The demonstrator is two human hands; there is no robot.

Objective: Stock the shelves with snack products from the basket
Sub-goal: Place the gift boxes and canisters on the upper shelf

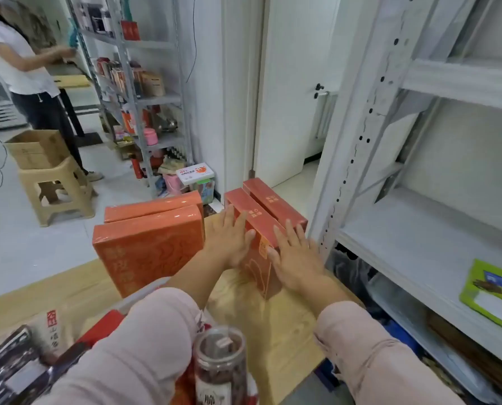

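Little done so far, by the look of it: only a green packet (492, 290) lying on the grey shelf (419, 244) at right, and four orange boxes (147, 247) upright on the counter (258, 323) just beside it, two left, two right. Pressing the near end of the right pair (255, 214) between left hand (230, 241) and right hand (295, 258), both flat, fingers straight, not curled round. Left to shelve besides the boxes: a clear jar (220, 363) of brown snacks and some packets (51, 331), seemingly down in a red basket (103, 325) at the near edge.
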